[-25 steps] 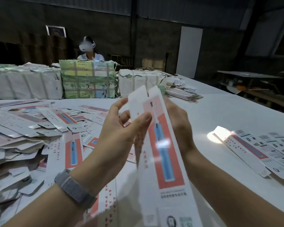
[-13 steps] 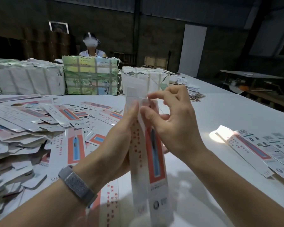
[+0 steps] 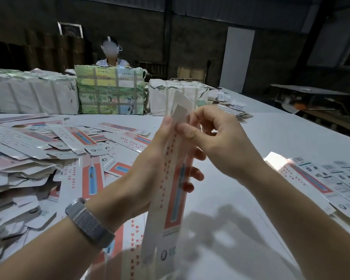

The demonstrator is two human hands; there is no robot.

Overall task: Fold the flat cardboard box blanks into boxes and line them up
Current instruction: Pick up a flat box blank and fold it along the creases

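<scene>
A long narrow white box (image 3: 175, 209) with a red panel and a blue toothbrush picture stands upright in front of me, partly squared up. My left hand (image 3: 150, 174), a metal watch on its wrist, grips the box's upper half from the left. My right hand (image 3: 216, 144) pinches the top end of the box, where a white flap (image 3: 181, 112) sticks up. A loose heap of flat blanks (image 3: 49, 150) covers the table's left side. Finished boxes (image 3: 327, 180) lie side by side at the right.
Three strapped bundles (image 3: 109, 89) stand along the far side of the white table (image 3: 271, 138). Behind them sits another person (image 3: 111, 55) wearing a headset. A small stack of blanks (image 3: 230, 110) lies at the far right, and dark benches stand beyond the table's edge.
The box has been squeezed from a flat blank into a narrower upright tube. My right hand moved from behind it to its top end and now pinches there.
</scene>
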